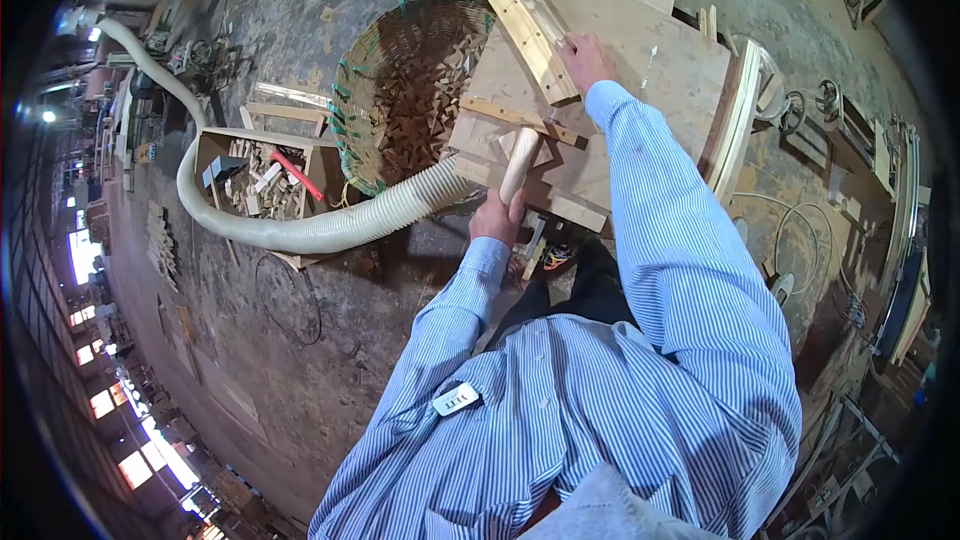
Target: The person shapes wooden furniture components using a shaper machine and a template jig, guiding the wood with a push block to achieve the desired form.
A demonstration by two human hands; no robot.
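Holding a pale wooden handle [519, 166], the left hand [497, 219] has its fingers curled tight around the bottom end. The handle is smooth, round and light in colour, and it points up over the wooden work board [660, 60]. Its top end is hard to make out. The right hand [584, 60] lies on a long wooden strip [524, 25] that sits slanted on the board, fingers pressed down on the wood. Beside the board stands a big woven basket [365, 90] full of little wood scraps (so many!). A fat white hose [300, 230] curls across the dusty grey floor [250, 360], past a box of offcuts [265, 185].
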